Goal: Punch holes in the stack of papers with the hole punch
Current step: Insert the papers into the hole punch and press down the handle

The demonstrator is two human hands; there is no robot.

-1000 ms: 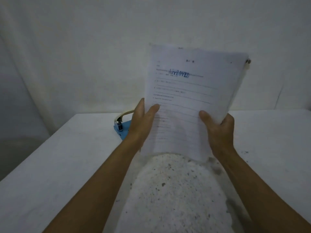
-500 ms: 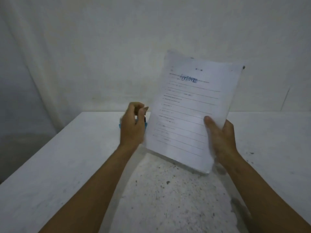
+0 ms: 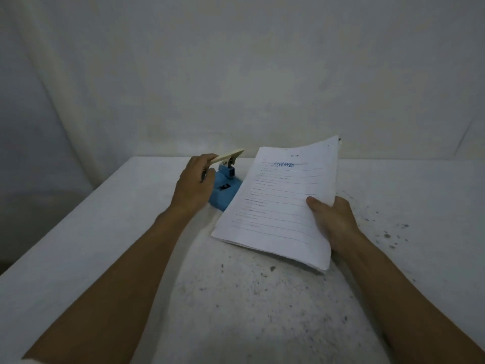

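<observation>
One hole punch, its lever gripped by the left hand; one paper stack, pinched by the right hand.

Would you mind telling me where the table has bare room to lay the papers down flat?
The white table is bare left of the left hand, and right of the right hand, though ink-speckled there. It is crowded at the back centre, where the blue hole punch meets the white stack of papers.
</observation>
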